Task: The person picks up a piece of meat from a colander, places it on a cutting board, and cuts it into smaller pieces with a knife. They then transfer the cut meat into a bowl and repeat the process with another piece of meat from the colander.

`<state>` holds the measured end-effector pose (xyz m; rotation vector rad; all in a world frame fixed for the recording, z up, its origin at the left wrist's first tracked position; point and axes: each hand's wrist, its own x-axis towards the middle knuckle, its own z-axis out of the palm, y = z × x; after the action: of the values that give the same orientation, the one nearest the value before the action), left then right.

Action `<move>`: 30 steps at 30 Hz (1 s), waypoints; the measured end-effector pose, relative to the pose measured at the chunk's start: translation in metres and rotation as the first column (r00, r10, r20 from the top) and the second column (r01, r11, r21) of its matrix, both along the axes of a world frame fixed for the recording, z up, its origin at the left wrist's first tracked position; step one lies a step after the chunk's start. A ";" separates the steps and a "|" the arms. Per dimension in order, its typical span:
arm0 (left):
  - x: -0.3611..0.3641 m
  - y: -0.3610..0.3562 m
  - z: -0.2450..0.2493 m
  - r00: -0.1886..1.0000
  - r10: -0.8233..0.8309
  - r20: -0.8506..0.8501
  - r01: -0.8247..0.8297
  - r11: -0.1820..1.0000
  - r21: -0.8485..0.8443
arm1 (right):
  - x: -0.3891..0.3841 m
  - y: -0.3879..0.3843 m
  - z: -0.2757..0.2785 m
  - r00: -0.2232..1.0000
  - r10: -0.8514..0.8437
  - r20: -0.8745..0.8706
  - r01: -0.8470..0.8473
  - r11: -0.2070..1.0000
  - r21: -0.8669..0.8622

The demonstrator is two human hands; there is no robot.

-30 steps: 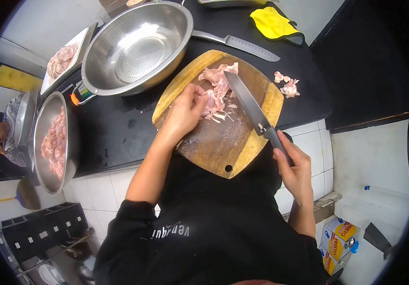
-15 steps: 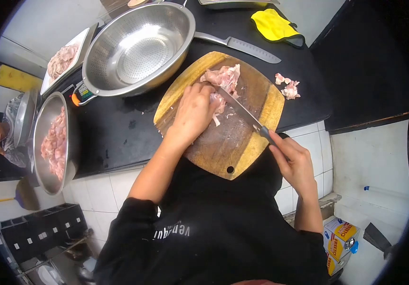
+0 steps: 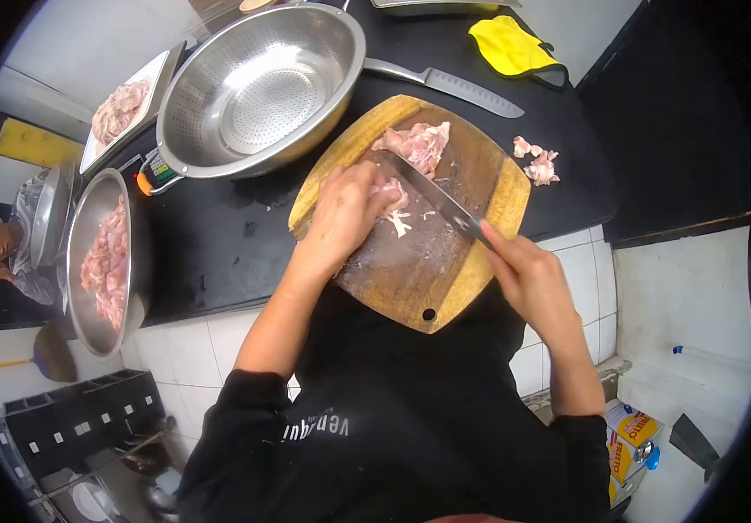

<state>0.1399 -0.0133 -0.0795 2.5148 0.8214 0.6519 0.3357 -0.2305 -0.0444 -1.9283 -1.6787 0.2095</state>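
On the wooden cutting board [image 3: 393,270], my left hand [image 3: 339,209] is closed over a small piece of raw meat [image 3: 395,193] near the board's left side. My right hand [image 3: 528,275] grips the handle of a knife [image 3: 445,200], whose blade slants up and left across the board between that piece and a larger piece of raw meat [image 3: 423,146]. A pale strip lies beside my left fingers. Small scraps [image 3: 543,166] sit on the black table right of the board.
A steel colander [image 3: 262,96] stands behind left, a bowl of cut meat [image 3: 105,261] at the left, a white tray of meat [image 3: 122,113] beyond. A second knife [image 3: 471,91] and a yellow cloth [image 3: 510,48] lie behind the board. At far left, a person [image 3: 22,235] is partly visible.
My right hand and the knife have moved up and left relative to the board, with the blade further across it. The small piece under my left hand now lies apart from the larger one.
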 end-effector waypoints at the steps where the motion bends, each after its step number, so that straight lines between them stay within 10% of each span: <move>1: -0.004 0.002 0.001 0.996 0.028 0.079 -0.023 0.998 -0.063 | 0.003 -0.010 0.005 0.998 -0.029 -0.053 0.027 0.999 -0.045; 2: -0.007 0.003 0.003 0.996 0.032 0.077 -0.027 0.997 -0.066 | 0.006 -0.017 0.006 0.998 -0.025 -0.054 0.022 0.999 -0.048; 4: -0.010 0.002 0.014 0.942 0.252 0.220 -0.068 0.790 -0.609 | 0.011 -0.029 0.006 0.964 -0.130 -0.230 0.103 0.987 -0.126; 13: 0.004 -0.013 0.010 0.841 0.315 0.441 0.224 0.539 -0.812 | -0.008 -0.034 0.002 0.930 -0.151 -0.334 0.157 0.988 -0.008; 17: -0.011 -0.010 -0.009 0.975 0.193 0.113 -0.049 0.679 -0.733 | -0.024 -0.031 0.008 0.929 -0.112 -0.352 0.135 0.990 0.041; 30: -0.010 -0.012 -0.015 0.984 0.083 0.155 -0.002 0.887 -0.462 | -0.030 -0.019 0.005 0.998 -0.027 -0.050 0.025 0.999 -0.040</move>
<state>0.1296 -0.0258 -0.0948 1.9874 0.8540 0.5939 0.3055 -0.2491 -0.0390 -1.9566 -1.6270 0.2805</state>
